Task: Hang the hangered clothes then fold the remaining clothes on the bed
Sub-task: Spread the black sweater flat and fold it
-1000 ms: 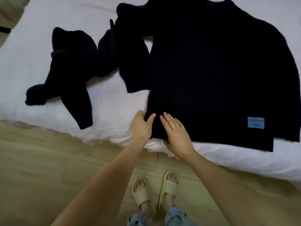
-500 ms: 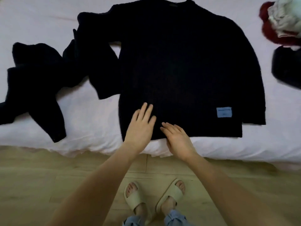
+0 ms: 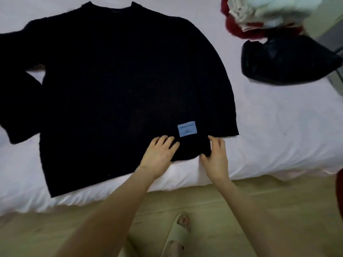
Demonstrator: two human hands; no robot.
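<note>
Item: black sweater, knit, laid flat and front-up on the white bed, collar at the far side, hem at the near edge just above my feet; pale blue label sewn near the hem on my right. One sleeve lies straight down the right flank; the other bends out past the left edge of view. Condition: mostly smooth, hem slightly bowed upward between my hands. My left hand rests palm-down on the hem, fingers straight and spread, pressing the cloth and holding nothing. My right hand is at the hem's right corner, thumb and curled fingers pinching the edge of the knit. Step in hand, as I judge it: squaring the hem before the first fold. Method: keep the left palm as an anchor, draw the pinched corner outward and toward me until the hem runs straight, then sweep flat toward the sides so no ridge is trapped. The left sleeve needs straightening before folding inward. Adjacent stock: a heap of red and white garments and a dark item at the far right of the bed, well apart from the sweater. Below: wood floor, one beige slipper.
</note>
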